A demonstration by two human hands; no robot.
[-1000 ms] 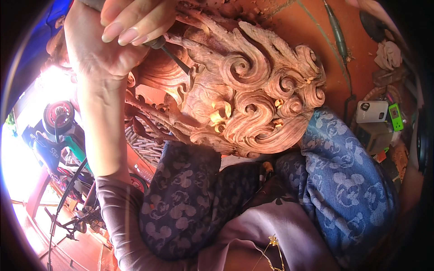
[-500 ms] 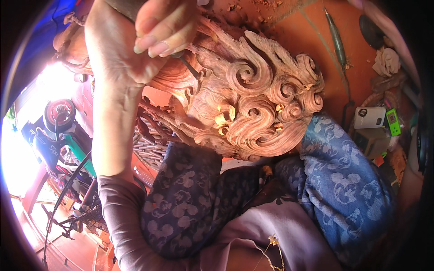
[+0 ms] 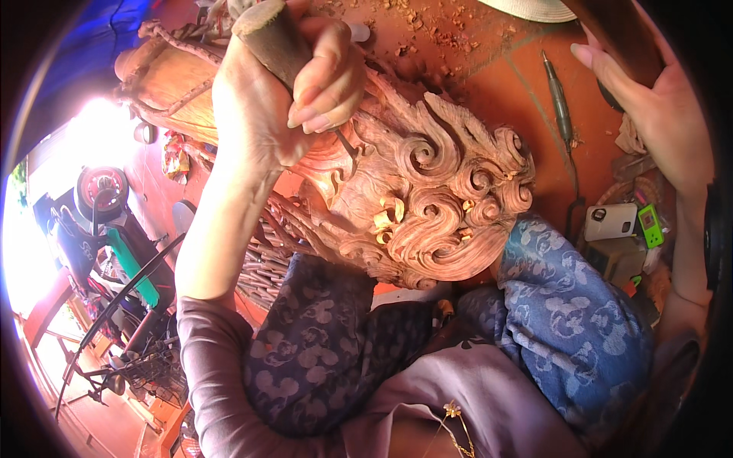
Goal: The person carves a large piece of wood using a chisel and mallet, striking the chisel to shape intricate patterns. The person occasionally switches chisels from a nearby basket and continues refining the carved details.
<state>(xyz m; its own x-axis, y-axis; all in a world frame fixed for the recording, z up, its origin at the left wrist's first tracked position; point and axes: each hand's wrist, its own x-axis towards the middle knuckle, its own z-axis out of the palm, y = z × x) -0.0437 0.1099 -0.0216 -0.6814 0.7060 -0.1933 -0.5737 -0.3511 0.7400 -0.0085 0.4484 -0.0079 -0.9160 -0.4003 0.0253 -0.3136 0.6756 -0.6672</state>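
Observation:
A reddish-brown wood carving [image 3: 458, 244] with deep swirling curls rests against my lap. My left hand [image 3: 332, 80] is closed around the thick, round wooden handle of a carving chisel [image 3: 269, 38]. The thin dark shaft comes out below my fingers, and its tip meets the carving's left part. Pale curled shavings [image 3: 388, 217] lie on the carved surface. At the upper right my right hand [image 3: 660, 114] grips a thick dark-brown wooden mallet [image 3: 618, 34], thumb along its side. The mallet's far end is cut off by the picture's edge, and it is apart from the chisel.
A dark pen-shaped tool [image 3: 559, 103] with a cord lies on the orange tiled floor. To the right are a white phone [image 3: 611, 221] and a green power socket block [image 3: 650, 226]. Wood chips [image 3: 427, 30] litter the far floor. Bicycles [image 3: 134, 267] stand at left.
My right hand has come into clear view at the upper right with the mallet. The view has shifted, and my left hand with the chisel appears lower and farther right.

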